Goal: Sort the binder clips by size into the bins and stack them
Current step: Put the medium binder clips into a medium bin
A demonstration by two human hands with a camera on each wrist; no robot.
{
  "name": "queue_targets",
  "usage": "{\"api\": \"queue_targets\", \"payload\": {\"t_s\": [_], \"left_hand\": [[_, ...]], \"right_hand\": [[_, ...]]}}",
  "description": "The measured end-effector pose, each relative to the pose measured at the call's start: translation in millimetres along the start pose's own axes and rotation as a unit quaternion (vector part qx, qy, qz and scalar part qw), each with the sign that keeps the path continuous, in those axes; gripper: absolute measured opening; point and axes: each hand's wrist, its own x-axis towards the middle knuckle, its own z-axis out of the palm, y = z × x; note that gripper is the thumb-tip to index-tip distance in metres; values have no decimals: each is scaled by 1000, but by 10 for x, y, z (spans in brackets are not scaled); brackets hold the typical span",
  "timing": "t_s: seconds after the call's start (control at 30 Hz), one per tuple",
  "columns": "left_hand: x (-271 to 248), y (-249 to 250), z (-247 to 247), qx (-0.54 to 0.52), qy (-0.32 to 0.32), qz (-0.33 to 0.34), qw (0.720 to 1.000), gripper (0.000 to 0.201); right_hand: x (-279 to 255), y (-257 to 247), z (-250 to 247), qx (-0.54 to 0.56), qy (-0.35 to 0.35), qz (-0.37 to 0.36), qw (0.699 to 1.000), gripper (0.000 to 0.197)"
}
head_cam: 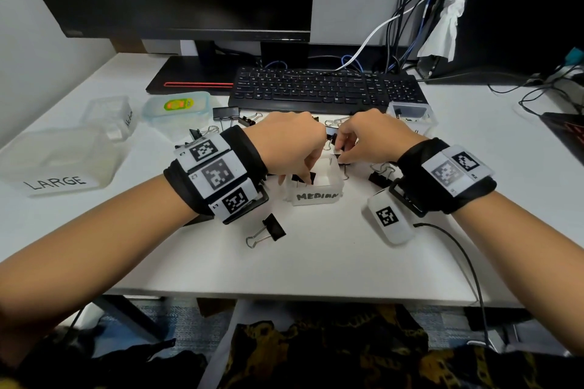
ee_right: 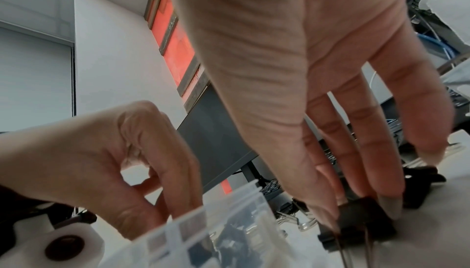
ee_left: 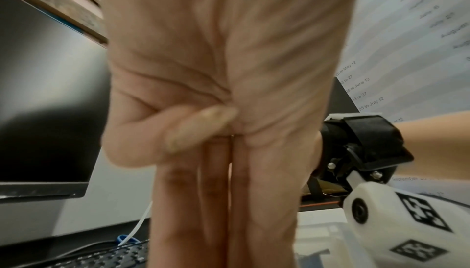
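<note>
A small clear bin (head_cam: 335,181) labelled MEDIUM stands at the middle of the white desk and holds a black binder clip (head_cam: 306,178). My left hand (head_cam: 292,178) is at its left wall, thumb outside and straight fingers inside, pinching the wall. My right hand (head_cam: 339,151) sits just behind the bin's right corner. In the right wrist view its thumb and fingers pinch a black binder clip (ee_right: 361,222) low on the desk. Loose black clips lie around: one in front (head_cam: 268,229), one at the right (head_cam: 380,175), a large one behind (head_cam: 226,112).
A clear bin labelled LARGE (head_cam: 57,164) and another clear bin (head_cam: 110,117) stand at the left, with a lidded box (head_cam: 175,107) behind them. A small clear bin (head_cam: 410,112) sits by the keyboard (head_cam: 325,88). Cables trail at the right.
</note>
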Motion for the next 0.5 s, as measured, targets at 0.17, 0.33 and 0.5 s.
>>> {"api": "queue_targets", "payload": {"t_s": [0.17,0.33,0.5], "left_hand": [[30,17,1,60,46,-16,997,13],[59,-46,19,41,60,-36,997,12],[92,-90,56,7,71,-41,997,32]], "right_hand": [[9,3,-4,0,3,2,1000,12],[-1,6,-6,1,9,0,1000,9],[-32,6,-28,3,10,3,1000,12]]}}
